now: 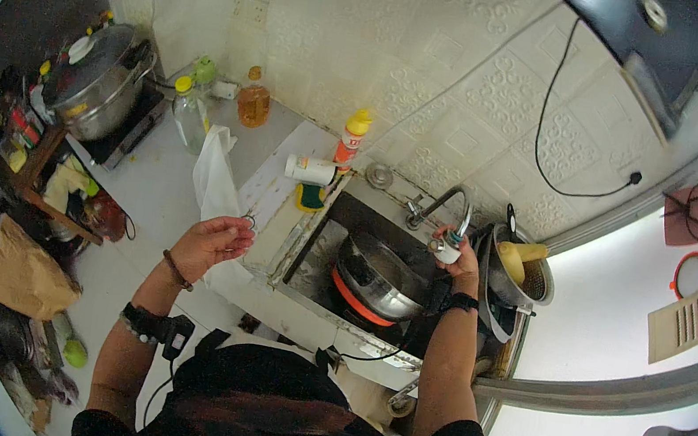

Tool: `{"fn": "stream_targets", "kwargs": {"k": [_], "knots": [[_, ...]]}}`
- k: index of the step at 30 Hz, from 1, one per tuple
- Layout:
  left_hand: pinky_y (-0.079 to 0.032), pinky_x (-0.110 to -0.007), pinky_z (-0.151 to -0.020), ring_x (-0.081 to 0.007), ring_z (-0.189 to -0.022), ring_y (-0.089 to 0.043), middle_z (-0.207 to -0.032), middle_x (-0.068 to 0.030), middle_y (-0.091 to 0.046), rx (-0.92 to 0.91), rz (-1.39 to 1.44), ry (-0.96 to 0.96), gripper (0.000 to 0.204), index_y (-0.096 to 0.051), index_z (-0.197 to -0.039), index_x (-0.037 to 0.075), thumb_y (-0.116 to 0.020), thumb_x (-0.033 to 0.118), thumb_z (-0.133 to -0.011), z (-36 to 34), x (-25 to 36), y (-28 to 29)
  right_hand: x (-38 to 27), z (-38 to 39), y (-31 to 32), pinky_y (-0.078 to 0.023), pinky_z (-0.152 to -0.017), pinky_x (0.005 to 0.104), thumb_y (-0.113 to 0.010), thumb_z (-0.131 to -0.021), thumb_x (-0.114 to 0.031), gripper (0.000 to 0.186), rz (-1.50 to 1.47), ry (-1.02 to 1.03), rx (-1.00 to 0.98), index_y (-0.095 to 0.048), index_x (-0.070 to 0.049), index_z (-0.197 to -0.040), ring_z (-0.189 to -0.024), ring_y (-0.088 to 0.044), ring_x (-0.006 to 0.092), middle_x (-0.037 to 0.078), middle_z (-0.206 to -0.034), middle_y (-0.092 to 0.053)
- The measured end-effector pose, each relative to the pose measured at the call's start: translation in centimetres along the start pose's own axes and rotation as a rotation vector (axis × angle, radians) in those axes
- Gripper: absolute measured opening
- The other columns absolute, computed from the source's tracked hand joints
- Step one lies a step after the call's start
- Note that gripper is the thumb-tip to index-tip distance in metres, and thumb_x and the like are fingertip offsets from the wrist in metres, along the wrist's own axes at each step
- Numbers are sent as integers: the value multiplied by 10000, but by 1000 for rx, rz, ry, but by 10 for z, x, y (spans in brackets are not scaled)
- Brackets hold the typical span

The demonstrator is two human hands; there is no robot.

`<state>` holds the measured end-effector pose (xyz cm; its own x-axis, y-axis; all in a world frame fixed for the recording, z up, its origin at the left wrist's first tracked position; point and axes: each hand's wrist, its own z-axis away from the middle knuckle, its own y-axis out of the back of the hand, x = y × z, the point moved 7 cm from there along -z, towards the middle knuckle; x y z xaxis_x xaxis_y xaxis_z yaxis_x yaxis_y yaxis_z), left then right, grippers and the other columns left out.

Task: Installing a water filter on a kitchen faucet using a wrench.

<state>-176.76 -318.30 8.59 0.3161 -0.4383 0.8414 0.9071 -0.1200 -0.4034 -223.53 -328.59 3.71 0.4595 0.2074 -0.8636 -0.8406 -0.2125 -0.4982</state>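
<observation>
Left hand (pixel 213 245), fingers curled nearly together, pinches a small dark ring (pixel 249 221) at its fingertips; right hand (pixel 465 263) grips a white fitting (pixel 444 250) at the faucet's (pixel 439 203) mouth, above the sink (pixel 319 254).

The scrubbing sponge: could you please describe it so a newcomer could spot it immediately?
Find the sink and look left of its far-left corner. The scrubbing sponge lies there beside a white cylindrical container, set apart by its yellow and dark green colours.

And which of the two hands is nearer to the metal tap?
Right. The right hand holds a white fitting at the mouth of the tap; the left hand is farther away, left of the sink.
</observation>
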Motion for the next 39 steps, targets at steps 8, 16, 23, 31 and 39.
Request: {"fn": "stream_targets", "kwargs": {"k": [8,16,23,31,39], "knots": [[-463,-290,-882,-171,-1015,-579,-1109,-83,-596,-74,-35,70,299,-519,-1194,29,-510,147,-919,-26,-13,-41,-5,19,-38,-436,-485,301,-740,-734,-362,527,16,38,-15,-517,-79,-1119,-759,-581,189,75,-1000,-574],[-482,-315,-830,-211,-962,-590,-1053,-115,-604,189,-519,27,310,-553,-1139,27,-594,133,-850,-139,-56,46,24,-16,-73,-464,-482,293,-714,-774,-163,395,77,204,386,-485,-18,-1061,-687,-571,146,77,-851,-568],[-363,-428,-983,-356,-1179,-427,-1311,-227,-401,206,-1481,-281,608,-426,-1258,53,-705,229,-748,-246,-22,45,19,-14,-92,-493,-663,266,-694,-808,-269,479,30,401,618,-459,13,-1114,-825,-556,118,66,-933,-569],[-326,-372,-1033,-324,-1248,-371,-1366,-213,-347,-198,-1981,-378,919,-226,-1383,75,-776,222,-661,-331,-44,1,71,52,-104,-434,-764,268,-485,-925,-397,431,37,227,809,-569,14,-1025,-806,-540,120,61,-885,-620],[-435,-441,-898,-357,-1104,-481,-1192,-203,-490,-53,-1881,-419,866,-354,-1270,40,-816,284,-580,-347,-43,8,101,103,-108,-468,-792,270,-467,-948,-294,370,128,167,805,-552,24,-1116,-884,-589,133,74,-932,-628]]}}
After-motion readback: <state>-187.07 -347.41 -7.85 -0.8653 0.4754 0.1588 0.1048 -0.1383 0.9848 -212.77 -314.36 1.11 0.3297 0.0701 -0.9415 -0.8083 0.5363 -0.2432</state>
